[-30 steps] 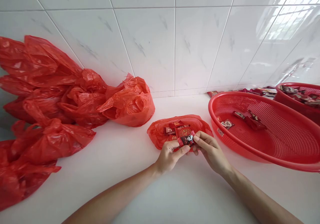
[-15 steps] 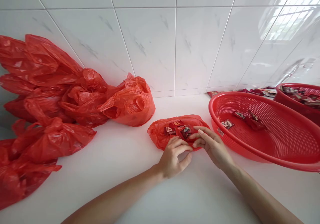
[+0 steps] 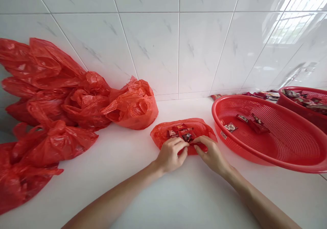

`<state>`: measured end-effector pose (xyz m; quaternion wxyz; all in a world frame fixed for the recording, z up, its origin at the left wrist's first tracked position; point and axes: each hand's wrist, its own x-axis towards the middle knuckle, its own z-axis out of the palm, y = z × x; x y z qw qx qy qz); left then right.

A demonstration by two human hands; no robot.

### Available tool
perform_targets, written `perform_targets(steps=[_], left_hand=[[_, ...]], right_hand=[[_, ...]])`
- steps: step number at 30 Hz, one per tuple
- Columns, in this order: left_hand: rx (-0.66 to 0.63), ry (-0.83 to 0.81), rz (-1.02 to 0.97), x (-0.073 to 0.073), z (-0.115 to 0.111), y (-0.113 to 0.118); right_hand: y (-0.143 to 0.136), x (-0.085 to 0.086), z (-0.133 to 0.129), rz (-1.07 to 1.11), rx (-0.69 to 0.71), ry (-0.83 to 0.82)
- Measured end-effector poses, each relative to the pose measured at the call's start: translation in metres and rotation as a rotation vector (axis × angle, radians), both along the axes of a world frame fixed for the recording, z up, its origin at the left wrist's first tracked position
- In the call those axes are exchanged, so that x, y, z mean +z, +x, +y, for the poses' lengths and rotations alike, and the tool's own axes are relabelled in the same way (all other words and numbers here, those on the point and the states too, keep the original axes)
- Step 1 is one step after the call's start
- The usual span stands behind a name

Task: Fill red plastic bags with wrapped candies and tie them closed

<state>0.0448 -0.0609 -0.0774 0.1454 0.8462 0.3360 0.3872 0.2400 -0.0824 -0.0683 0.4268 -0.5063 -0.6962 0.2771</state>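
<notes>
An open red plastic bag (image 3: 159, 132) lies on the white counter, with several small wrapped packets (image 3: 180, 131) inside. At its near edge, my left hand (image 3: 172, 154) pinches the bag's rim between thumb and fingers. Just to the right, my right hand (image 3: 211, 153) has its fingers closed at the same rim, close to the left fingertips. Part of the near rim is hidden by the fingers. The packets lie just beyond my fingertips.
Several filled red bags (image 3: 133, 106) stand along the left and back. On the right sits a large red basket (image 3: 283, 133) holding several packets, with a second red basket (image 3: 288, 106) behind it. More packets (image 3: 264, 94) lie by the tiled wall (image 3: 153, 51).
Both hands have closed at the bag's near rim. My left hand has shifted slightly left, and my right hand has come down from above the packets. The view has shifted a little.
</notes>
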Motion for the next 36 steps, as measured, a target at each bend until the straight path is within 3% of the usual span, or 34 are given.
perform_targets(steps=[3,7,19,31,36], left_hand=[[0.084,-0.021,0.056,0.001,0.015,-0.008],[0.099,-0.087,0.091,-0.003,0.019,-0.01],[0.026,-0.05,0.064,-0.014,0.013,-0.008],[0.141,-0.133,0.21,-0.007,0.011,-0.008],[0.173,-0.086,0.242,-0.002,0.017,-0.013]], right_hand=[[0.0,-0.002,0.0,-0.148,0.055,0.018],[0.0,-0.01,0.0,-0.296,0.035,0.004],[0.003,-0.018,-0.001,-0.251,0.008,0.005],[0.001,-0.016,-0.004,-0.389,-0.039,0.085],[0.005,-0.013,0.0,-0.491,-0.121,0.227]])
